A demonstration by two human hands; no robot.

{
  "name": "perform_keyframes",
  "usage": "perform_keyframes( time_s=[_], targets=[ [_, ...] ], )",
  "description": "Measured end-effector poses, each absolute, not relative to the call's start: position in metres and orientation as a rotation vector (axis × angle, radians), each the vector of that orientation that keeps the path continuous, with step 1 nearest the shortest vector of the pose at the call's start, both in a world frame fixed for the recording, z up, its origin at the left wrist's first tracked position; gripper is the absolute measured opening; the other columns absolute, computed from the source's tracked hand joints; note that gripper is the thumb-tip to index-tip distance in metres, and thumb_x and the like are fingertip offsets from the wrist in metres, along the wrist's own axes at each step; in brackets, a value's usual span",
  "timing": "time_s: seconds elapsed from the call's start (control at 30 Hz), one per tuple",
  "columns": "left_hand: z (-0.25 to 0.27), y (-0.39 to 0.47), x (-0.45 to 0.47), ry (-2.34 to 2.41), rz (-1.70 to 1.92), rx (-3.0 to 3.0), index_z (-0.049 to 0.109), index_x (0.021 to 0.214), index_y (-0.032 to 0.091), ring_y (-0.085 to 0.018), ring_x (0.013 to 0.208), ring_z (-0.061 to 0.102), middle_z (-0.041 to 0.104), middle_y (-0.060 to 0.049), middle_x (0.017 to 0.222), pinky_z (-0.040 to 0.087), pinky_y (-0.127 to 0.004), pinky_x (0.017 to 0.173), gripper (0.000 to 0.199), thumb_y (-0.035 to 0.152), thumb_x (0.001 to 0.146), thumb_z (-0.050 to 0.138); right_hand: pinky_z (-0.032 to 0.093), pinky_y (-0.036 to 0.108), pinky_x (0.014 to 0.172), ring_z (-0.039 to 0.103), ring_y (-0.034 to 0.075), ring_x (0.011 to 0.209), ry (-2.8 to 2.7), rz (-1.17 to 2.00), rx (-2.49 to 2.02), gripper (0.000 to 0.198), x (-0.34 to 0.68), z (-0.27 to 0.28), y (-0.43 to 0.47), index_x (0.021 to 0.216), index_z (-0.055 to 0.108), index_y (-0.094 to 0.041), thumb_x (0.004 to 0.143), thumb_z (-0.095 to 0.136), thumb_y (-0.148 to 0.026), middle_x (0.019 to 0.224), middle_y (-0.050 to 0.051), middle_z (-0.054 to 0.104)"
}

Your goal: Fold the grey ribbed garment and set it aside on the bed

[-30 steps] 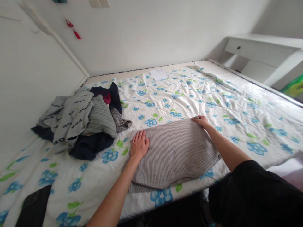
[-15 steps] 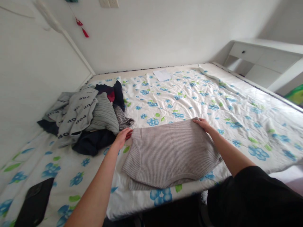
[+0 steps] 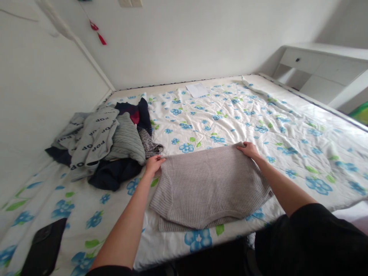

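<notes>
A grey-beige ribbed knit sweater (image 3: 207,188) lies folded on the flowered bedsheet (image 3: 198,115), its neckline toward me near the bed's front edge. My left hand (image 3: 154,165) pinches the sweater's far left corner. At the far right corner, my right hand (image 3: 249,150) has its fingers closed on the knit. The sweater's far edge runs fairly straight between both hands. Its sleeves are tucked at the sides, and the lower layer shows a little at the front.
Left of the sweater is a heap of clothes (image 3: 106,142), grey, green and navy. A black phone (image 3: 44,245) lies at the near left. White paper (image 3: 197,91) rests at the bed's far side, and a white drawer unit (image 3: 322,69) stands at the right.
My left hand has closed on the sweater's far left corner, where its fingers were beside it before. My right hand stays at the far right corner. The view has shifted slightly.
</notes>
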State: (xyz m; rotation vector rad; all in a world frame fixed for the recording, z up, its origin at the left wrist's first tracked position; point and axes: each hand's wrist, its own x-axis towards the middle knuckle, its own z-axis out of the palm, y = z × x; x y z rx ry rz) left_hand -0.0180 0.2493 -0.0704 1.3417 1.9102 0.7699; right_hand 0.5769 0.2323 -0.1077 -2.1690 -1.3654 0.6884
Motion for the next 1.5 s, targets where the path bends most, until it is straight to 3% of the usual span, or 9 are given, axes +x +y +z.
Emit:
perform_keyframes(
  time_s=[0.1, 0.27, 0.5, 0.8, 0.97, 1.1, 1.23, 1.37, 1.5],
  targets=[
    [-0.063, 0.243, -0.007, 2.159, 0.519, 1.621, 0.08, 0.114, 0.021, -0.031, 0.111, 0.079, 0.086, -0.012, 0.113, 0.058, -0.038, 0.099, 0.027, 0.033, 0.09, 0.082, 0.058, 0.038, 0.097, 0.077, 0.035, 0.12, -1.515, 0.499, -2.351, 0.043, 0.568, -0.108, 0.235, 0.131, 0.082, -0.018, 0.1, 0.08, -0.048, 0.128, 0.018, 0.083],
    [-0.048, 0.218, 0.047, 2.061, 0.508, 2.291, 0.075, 0.143, 0.02, -0.033, 0.141, 0.068, 0.074, -0.018, 0.149, 0.049, -0.046, 0.124, 0.044, 0.019, 0.102, 0.059, 0.056, 0.038, 0.102, 0.073, 0.036, 0.128, -1.591, 0.388, -2.393, 0.055, 0.556, -0.103, 0.229, 0.15, 0.069, -0.016, 0.106, 0.074, -0.048, 0.137, 0.02, 0.079],
    [-0.08, 0.176, 0.08, 1.756, 0.291, 2.465, 0.057, 0.17, 0.022, -0.032, 0.169, 0.044, 0.051, -0.012, 0.18, 0.03, -0.051, 0.141, 0.062, 0.047, 0.114, 0.048, 0.054, 0.047, 0.111, 0.061, 0.04, 0.141, -1.703, 0.226, -2.323, 0.056, 0.545, -0.096, 0.22, 0.159, 0.062, -0.018, 0.107, 0.07, -0.039, 0.15, 0.022, 0.068],
    [-0.099, 0.172, 0.049, 2.037, 0.387, 2.35, 0.049, 0.175, 0.013, -0.039, 0.173, 0.036, 0.041, -0.019, 0.185, 0.023, -0.057, 0.143, 0.081, 0.062, 0.111, 0.048, 0.025, 0.064, 0.139, 0.027, 0.039, 0.174, -1.922, 0.183, -2.072, 0.065, 0.469, -0.071, 0.226, 0.176, 0.045, -0.015, 0.11, 0.045, -0.015, 0.185, 0.021, 0.037],
    [-0.105, 0.172, 0.05, 2.031, 0.427, 2.383, 0.05, 0.174, 0.011, -0.039, 0.172, 0.038, 0.042, -0.02, 0.184, 0.024, -0.059, 0.143, 0.081, 0.062, 0.111, 0.048, 0.02, 0.059, 0.142, 0.021, 0.034, 0.177, -2.345, 0.453, -1.532, 0.068, 0.322, -0.056, 0.208, 0.182, 0.036, -0.017, 0.12, 0.047, -0.043, 0.189, 0.01, 0.03],
    [-0.108, 0.174, 0.048, 2.036, 0.454, 2.388, 0.052, 0.174, 0.012, -0.039, 0.171, 0.038, 0.043, -0.02, 0.183, 0.026, -0.06, 0.142, 0.079, 0.06, 0.111, 0.048, 0.019, 0.053, 0.144, 0.029, 0.034, 0.175, -2.404, 0.577, -1.443, 0.065, 0.266, -0.06, 0.188, 0.179, 0.044, -0.027, 0.12, 0.047, -0.055, 0.187, 0.001, 0.037],
    [-0.106, 0.174, 0.048, 2.025, 0.46, 2.38, 0.052, 0.173, 0.011, -0.04, 0.171, 0.039, 0.044, -0.021, 0.182, 0.027, -0.061, 0.142, 0.08, 0.059, 0.11, 0.05, 0.018, 0.051, 0.145, 0.031, 0.032, 0.175, -2.394, 0.625, -1.465, 0.061, 0.302, -0.068, 0.184, 0.176, 0.051, -0.039, 0.117, 0.05, -0.058, 0.184, -0.002, 0.043],
    [-0.106, 0.174, 0.049, 2.033, 0.477, 2.376, 0.052, 0.173, 0.013, -0.039, 0.171, 0.038, 0.044, -0.02, 0.182, 0.027, -0.06, 0.142, 0.079, 0.06, 0.11, 0.05, 0.016, 0.064, 0.143, 0.026, 0.041, 0.175, -2.469, 0.586, -1.572, 0.071, 0.394, -0.073, 0.194, 0.18, 0.045, -0.028, 0.119, 0.04, -0.064, 0.188, 0.007, 0.033],
    [-0.107, 0.175, 0.048, 2.035, 0.484, 2.392, 0.052, 0.173, 0.012, -0.039, 0.171, 0.039, 0.045, -0.02, 0.182, 0.028, -0.06, 0.141, 0.08, 0.061, 0.111, 0.047, 0.015, 0.068, 0.142, 0.016, 0.038, 0.178, -2.465, 0.579, -1.862, 0.075, 0.502, -0.078, 0.197, 0.185, 0.033, -0.034, 0.119, 0.029, -0.069, 0.192, 0.004, 0.023]
  ],
)
